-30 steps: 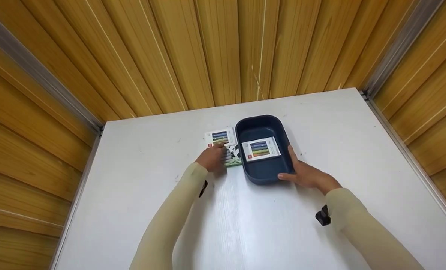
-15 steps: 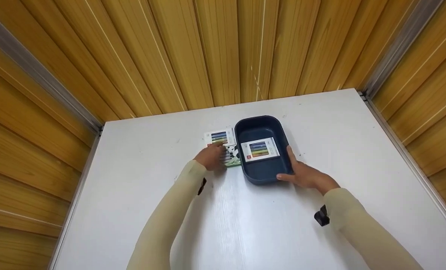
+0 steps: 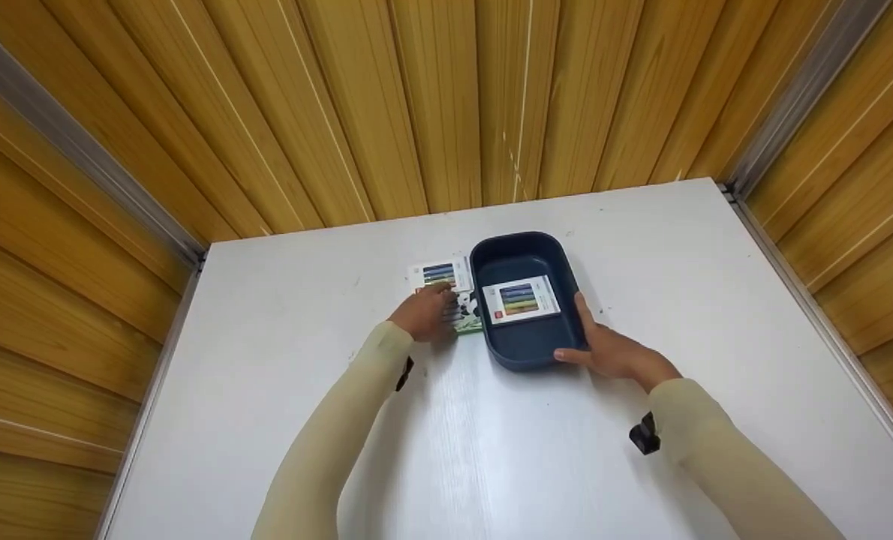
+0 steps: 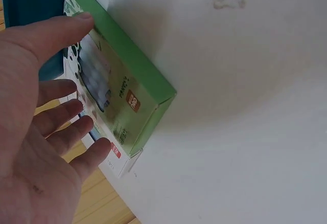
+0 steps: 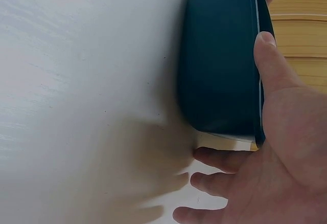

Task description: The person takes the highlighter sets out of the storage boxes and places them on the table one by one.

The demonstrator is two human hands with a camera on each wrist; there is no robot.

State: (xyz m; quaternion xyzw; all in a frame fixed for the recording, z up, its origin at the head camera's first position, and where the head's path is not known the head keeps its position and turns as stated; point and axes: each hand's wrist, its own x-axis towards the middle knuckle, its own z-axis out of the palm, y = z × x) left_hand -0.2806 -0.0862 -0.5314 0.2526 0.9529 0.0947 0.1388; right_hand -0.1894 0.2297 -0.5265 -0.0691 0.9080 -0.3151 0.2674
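My left hand point(image 3: 425, 313) lies over a green box with a panda picture point(image 4: 110, 73), its thumb and fingers spread loosely at the box's printed face. Behind that box is a white box with a window of coloured sticks point(image 3: 442, 273), partly covered by the fingertips. A deep navy tray point(image 3: 530, 351) stands against the right side of these boxes. Inside it, slightly tilted, rests a second white box of coloured sticks point(image 3: 521, 298). My right hand point(image 3: 617, 349) touches the tray's near right corner, thumb at the rim and the other fingers stretched along the outside.
The white table point(image 3: 281, 390) carries all of this. Yellow wood-look panels point(image 3: 446, 105) wall it at the back and both sides, with grey metal posts at the corners. Black straps point(image 3: 645, 433) sit at the wrists.
Hardly anything differs. My left fingers shift very slightly over the panda box; the tray and my right hand stay in place.
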